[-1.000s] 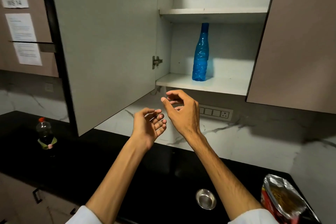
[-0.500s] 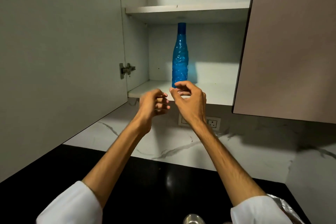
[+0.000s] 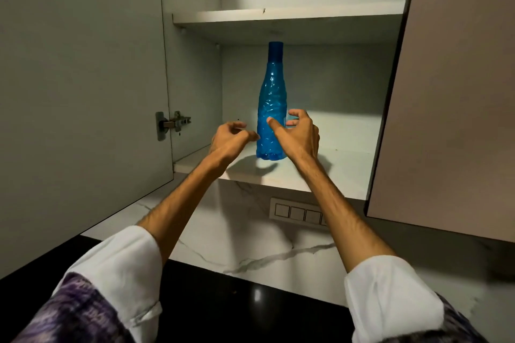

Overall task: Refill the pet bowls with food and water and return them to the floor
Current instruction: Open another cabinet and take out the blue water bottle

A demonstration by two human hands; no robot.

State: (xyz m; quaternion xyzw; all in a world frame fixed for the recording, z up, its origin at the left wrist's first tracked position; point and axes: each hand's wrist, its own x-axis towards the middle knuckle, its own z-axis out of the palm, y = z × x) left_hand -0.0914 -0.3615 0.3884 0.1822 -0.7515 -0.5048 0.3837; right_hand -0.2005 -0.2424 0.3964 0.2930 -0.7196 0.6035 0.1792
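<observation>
Right hand (image 3: 299, 135) spread round upright blue bottle (image 3: 271, 108), left hand (image 3: 227, 140) loosely curled just beside.

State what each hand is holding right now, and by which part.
Nothing is firmly held yet. The right hand is opened around the lower body of the blue bottle, thumb at its front, fingers not closed. The left hand is loosely curled beside it, holding nothing.

We see tall blue bottle (image 3: 271, 108) standing upright on lower shelf (image 3: 320, 172) of open cupboard. Our right hand (image 3: 299, 135) spread wide around bottle's low part, thumb on front, no grip yet. Our left hand (image 3: 230, 139) just beside bottle, fingers loosely curled, holding nothing. White sleeves rolled. Black desk (image 3: 237, 303) below.
</observation>
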